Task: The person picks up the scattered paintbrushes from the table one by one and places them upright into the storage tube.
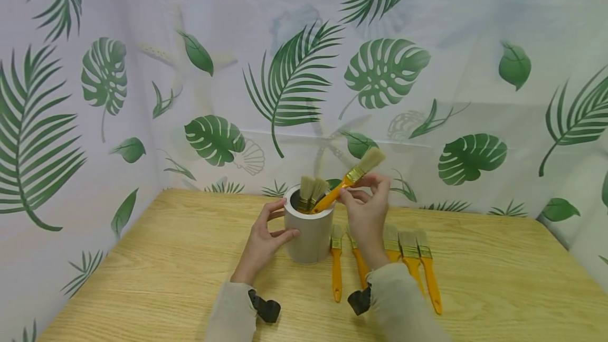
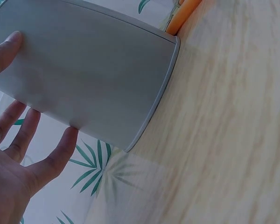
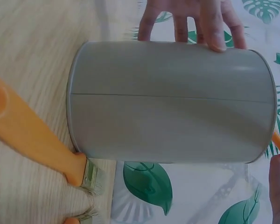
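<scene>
A grey cylindrical container (image 1: pixel 309 244) with a white rim stands upright on the table. My left hand (image 1: pixel 263 240) holds its left side, fingers and thumb spread around the wall, as the left wrist view also shows against the container's wall (image 2: pixel 93 70). Between thumb and fingers my right hand (image 1: pixel 368 215) pinches a paintbrush (image 1: pixel 352 176) with an orange handle, tilted bristles-up to the right. The lower end of that handle dips inside the rim. Other paintbrushes (image 1: pixel 306 190) stand bristles-up in the container. In the right wrist view the right fingers (image 3: pixel 276 179) show at the edge.
Several more orange-handled paintbrushes lie on the wooden table (image 1: pixel 166 268) right of the container, bristles away from me. The nearest brush (image 1: pixel 336 268) lies close to its base; another brush (image 1: pixel 429 276) is farthest right. A leaf-patterned curtain (image 1: pixel 304 94) hangs behind the table.
</scene>
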Demonstrator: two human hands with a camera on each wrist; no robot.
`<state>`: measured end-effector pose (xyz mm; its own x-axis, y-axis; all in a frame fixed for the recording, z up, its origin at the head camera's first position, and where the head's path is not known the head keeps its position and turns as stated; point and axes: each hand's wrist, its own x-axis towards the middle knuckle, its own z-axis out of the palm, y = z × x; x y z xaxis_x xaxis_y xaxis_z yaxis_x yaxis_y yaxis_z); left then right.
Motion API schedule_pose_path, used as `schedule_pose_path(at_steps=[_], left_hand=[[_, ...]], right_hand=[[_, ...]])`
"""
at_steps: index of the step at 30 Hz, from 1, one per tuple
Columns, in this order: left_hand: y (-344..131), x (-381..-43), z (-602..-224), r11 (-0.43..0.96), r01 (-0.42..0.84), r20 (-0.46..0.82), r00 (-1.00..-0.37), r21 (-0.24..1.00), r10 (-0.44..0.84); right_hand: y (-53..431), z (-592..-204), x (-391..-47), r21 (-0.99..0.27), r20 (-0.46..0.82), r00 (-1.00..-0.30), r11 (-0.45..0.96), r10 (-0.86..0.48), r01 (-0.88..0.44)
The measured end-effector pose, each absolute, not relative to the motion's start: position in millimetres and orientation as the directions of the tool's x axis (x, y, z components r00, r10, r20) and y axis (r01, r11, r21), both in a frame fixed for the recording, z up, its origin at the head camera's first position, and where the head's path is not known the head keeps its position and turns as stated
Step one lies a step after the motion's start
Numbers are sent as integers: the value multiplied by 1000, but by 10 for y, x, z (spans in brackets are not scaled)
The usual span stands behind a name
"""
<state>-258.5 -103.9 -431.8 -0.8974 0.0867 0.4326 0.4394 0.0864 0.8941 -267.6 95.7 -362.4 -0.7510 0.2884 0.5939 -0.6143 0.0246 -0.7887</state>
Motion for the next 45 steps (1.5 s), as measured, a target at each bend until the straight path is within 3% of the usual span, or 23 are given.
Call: schedule_pose_path(at_steps=[7,13,21,25,32,45], left_hand=[[-1021,-2585,-4310,95,443,435,-896,891,94],[-1003,-2588,-4311,91,445,437,-894,891,97],[-1000,-2593,-4306,88,439,431,-897,894,100],[-1012,-2595,-4314,93,437,429,-898,894,98],[-1033,-2586,-4313,96,445,436,-894,890,102],[-1042,-2586,-4317,104,437,427,-898,894,102]], right_hand=[[982,-3651,-2627,-672,738,-656,253,157,-696],[1199,-3673,-2620,-682,723,-665,340,185,-647],[1735,-3641,-2508,-827,444,-886,442,135,-347],[2037,-3632,-2449,-836,314,-943,502,111,-220],[2531,-3697,-2413,-795,182,-980,598,78,-100],[2945,-3930,-2427,-797,-61,-998,602,9,54]])
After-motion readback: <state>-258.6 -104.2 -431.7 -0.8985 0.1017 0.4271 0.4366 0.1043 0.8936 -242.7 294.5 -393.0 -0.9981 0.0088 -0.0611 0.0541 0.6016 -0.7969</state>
